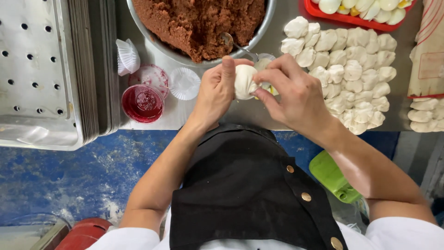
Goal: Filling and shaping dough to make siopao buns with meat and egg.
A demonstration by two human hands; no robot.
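**A:** Where are the hands, and holding what?

**B:** Seen from above, over a steel worktop; left hand cupped round a white dough ball, thumb pressed on top, probably to steady it; right hand pinching the ball's edge with its fingertips, apparently gathering the dough shut; both closed on the ball, held just above the worktop's near edge.

**A:** And around them?

**B:** Directly behind, a big metal bowl of reddish-brown filling, spoon resting in it, close for scooping; to the right, flat dough pieces laid in rows within easy reach; to the left, white paper cups, a stack of them and a small cup of red liquid; far left, perforated metal trays; top right, a red tray of pale egg-like things.
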